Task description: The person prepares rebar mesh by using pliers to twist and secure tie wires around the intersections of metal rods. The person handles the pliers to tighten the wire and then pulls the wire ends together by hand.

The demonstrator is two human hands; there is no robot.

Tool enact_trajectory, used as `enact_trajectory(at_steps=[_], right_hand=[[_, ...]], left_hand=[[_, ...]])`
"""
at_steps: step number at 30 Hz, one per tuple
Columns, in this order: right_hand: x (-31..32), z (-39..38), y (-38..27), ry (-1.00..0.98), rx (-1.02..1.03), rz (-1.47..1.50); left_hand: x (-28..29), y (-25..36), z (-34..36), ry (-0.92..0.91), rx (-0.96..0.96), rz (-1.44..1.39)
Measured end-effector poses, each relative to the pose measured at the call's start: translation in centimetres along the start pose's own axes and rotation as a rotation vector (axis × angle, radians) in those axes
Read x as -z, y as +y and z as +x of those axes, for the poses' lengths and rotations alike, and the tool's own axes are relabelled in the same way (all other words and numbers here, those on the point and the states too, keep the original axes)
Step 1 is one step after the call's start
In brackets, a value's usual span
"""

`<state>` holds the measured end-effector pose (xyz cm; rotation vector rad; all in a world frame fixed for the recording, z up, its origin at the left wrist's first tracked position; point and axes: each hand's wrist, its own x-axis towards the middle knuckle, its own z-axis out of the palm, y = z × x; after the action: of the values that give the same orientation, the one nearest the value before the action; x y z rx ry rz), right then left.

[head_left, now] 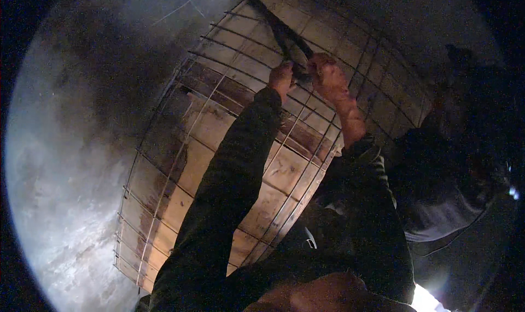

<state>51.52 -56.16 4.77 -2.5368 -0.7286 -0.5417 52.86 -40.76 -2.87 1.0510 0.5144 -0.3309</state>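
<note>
A dark, long-handled tool that looks like bolt cutters point(272, 22) reaches from my hands to the far edge of a wire mesh panel. Its two bars spread apart toward me. My left hand point(282, 79) is closed near the end of the left bar, and my right hand point(331, 81) is wrapped round the right one. The hands are close together, above the mesh point(190, 133). The far tip of the tool lies at the panel's upper corner; dim light hides whether it grips a wire.
Worn, stained wooden boards point(287, 172) lie under the mesh. A grey, smeared floor point(71, 202) spreads on the left. Dark clothing point(448, 219), possibly another person's, shows at the right. Bright light point(426, 300) enters at the lower right.
</note>
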Motion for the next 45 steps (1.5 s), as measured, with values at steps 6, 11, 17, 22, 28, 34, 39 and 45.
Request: enact_trajectory(at_steps=[6, 11, 17, 22, 28, 34, 39, 45], right_hand=[[1.8, 1.3, -1.4, -0.385, -0.05, -0.238], [1.8, 2.1, -0.3, -0.227, -0.001, -0.002], [1.3, 1.6, -0.1, -0.314, -0.003, -0.039], [1.0, 0.8, 1.5, -0.287, -0.018, -0.156], [2.3, 2.7, -1.0, -0.34, -0.036, 0.028], [0.7, 2.4, -0.1, -0.375, 0.08, -0.094], [2.1, 3.0, -1.3, -0.579, -0.127, -0.109], [1.7, 0.2, -1.6, -0.365, -0.034, 0.086]], left_hand=[[0.4, 0.1, 1.8, -0.11, 0.026, 0.098], [1.1, -1.0, 5.2, -0.074, -0.072, 0.364], [0.7, -0.9, 4.3, -0.063, -0.339, 0.53], [-0.4, -0.2, 3.3, 0.006, -0.384, 0.772], [2.2, -3.4, 8.6, -0.27, -0.294, 0.076], [2.3, -4.0, 9.6, 0.089, -0.6, 0.659], [0.9, -5.1, 1.8, 0.056, -0.698, 0.562], [-0.6, -2.9, -3.5, -0.026, -0.824, 0.352]])
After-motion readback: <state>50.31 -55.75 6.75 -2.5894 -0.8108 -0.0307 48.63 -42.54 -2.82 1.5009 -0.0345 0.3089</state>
